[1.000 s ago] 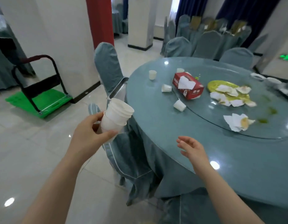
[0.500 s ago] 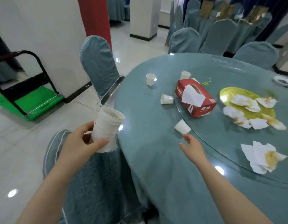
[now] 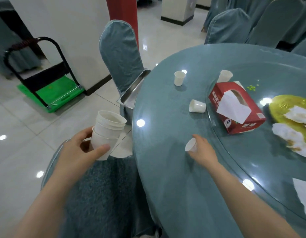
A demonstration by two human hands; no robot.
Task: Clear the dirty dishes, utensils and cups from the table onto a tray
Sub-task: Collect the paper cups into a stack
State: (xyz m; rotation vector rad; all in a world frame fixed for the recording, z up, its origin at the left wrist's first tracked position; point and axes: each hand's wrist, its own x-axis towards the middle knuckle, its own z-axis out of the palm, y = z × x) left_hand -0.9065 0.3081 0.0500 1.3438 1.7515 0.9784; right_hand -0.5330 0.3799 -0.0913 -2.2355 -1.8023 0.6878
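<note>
While left hand (image 3: 80, 150) holds stack (image 3: 106, 133), right hand (image 3: 202, 152) grips cup (image 3: 190, 147).

**Right hand takes the fallen cup**

A second ago my right hand (image 3: 201, 152) hung open short of the table's near edge. It has since reached in over the tablecloth and now grips the tipped white paper cup (image 3: 191, 146), lifting it from beside the glass turntable's rim.
</note>
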